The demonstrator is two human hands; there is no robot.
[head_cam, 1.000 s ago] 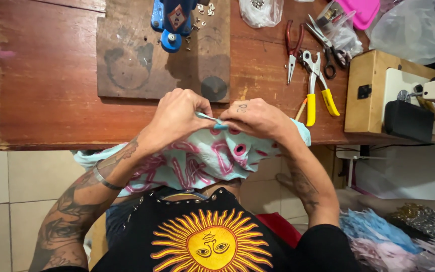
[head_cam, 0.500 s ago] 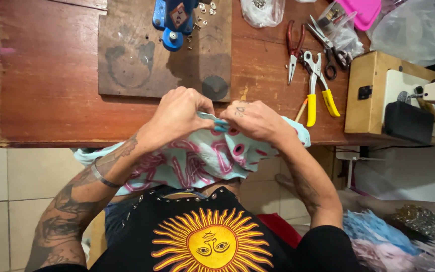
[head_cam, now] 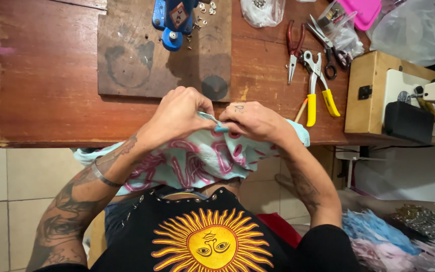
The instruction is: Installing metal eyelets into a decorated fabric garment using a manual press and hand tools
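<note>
**A:** Start at nine o'clock. What's over there?

**B:** The bare end of the wooden table (head_cam: 41,80). Toward eleven o'clock a darker wooden board (head_cam: 142,60) lies on it, with a blue press tool (head_cam: 172,20) at its far edge and small metal eyelets (head_cam: 205,7) scattered beside that.

**A:** And the hands?

**B:** Dead centre, at the table's near edge. The left hand (head_cam: 179,113) has its fingers curled and pressed together, pinching a fold of the pale turquoise fabric (head_cam: 197,161) with pink lettering. The right hand (head_cam: 258,121) meets it fingertip to fingertip, its fingers bunched tight on the same fold. The rest of the fabric hangs from the table edge down into the lap, toward six o'clock.

**A:** How far along does the work look?

**B:** Early, I'd judge. The fold is gripped, but the fabric is short of the board and press, and I see no metal fitting in the cloth. Whether the fingers hide one, I cannot tell.

**A:** Further right?

**B:** At one o'clock, red-handled pliers (head_cam: 293,48) and yellow-handled pliers (head_cam: 318,85); at three o'clock, a sewing machine (head_cam: 429,108).
</note>
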